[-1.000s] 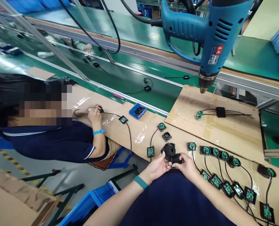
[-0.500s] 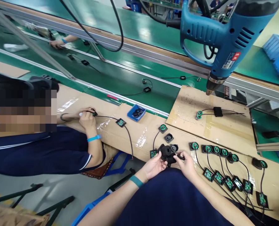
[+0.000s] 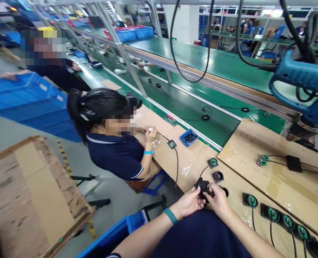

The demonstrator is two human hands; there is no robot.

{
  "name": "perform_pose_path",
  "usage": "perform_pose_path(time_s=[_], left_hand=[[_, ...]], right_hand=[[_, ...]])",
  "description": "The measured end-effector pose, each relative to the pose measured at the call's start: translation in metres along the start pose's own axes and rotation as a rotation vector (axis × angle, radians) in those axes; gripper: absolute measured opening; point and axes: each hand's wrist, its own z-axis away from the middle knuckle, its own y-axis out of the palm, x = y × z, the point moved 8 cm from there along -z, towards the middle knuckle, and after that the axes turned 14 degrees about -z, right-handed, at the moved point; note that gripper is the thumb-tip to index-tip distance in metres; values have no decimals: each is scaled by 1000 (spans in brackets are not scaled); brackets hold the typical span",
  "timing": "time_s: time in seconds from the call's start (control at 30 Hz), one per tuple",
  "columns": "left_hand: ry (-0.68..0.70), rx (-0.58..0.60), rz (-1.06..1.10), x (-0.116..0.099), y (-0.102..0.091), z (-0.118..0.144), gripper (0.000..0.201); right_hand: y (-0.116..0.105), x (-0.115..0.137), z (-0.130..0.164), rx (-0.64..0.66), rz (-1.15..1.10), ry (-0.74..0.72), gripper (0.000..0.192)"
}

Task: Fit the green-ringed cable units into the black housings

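My left hand (image 3: 188, 203) and my right hand (image 3: 219, 201) both grip a black plastic part (image 3: 202, 187) at the near edge of the cardboard-covered bench (image 3: 191, 161). Just beyond it lie a black round housing (image 3: 217, 176) and a green-faced round module (image 3: 213, 162) on a black lead. A row of several such green-faced modules (image 3: 273, 214) with cables runs off to the right. I wear a teal wristband on the left wrist.
A blue heat gun (image 3: 306, 89) hangs over a cardboard pad (image 3: 277, 154) at right. A seated co-worker (image 3: 113, 143) works at the bench to my left, near a small blue tray (image 3: 189, 137). The green conveyor (image 3: 202, 104) runs behind. Blue crates stand at left and below.
My view has swung left and up, so the bench and heat gun shifted right. Both hands still hold the black part, now drawn closer together around it.
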Motion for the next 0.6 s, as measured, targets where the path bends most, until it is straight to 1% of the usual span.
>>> perform_pose_path(time_s=[0.1,0.2,0.27,0.33,0.4,0.47,0.53,0.6], left_hand=[[5,-40,86,-3,-11,-3,37],[23,-93,205,-6,-23,-8,34],[43,-127,285,-10,-34,-12,33],[73,-154,353,-18,-48,-15,31],[108,-152,407,-25,-62,-16,29],[137,-126,448,-28,-71,-12,31],[155,-118,470,-26,-76,-6,34],[160,-132,462,-19,-80,2,34]], right_hand=[[15,-3,-18,71,52,0,17],[29,-1,-34,113,112,-63,13],[34,0,-49,112,134,-126,16],[37,-1,-74,129,122,-167,22],[40,0,-112,164,78,-176,28],[43,4,-161,152,17,-145,31],[45,9,-215,84,-36,-88,30],[49,11,-267,14,-43,-52,27]])
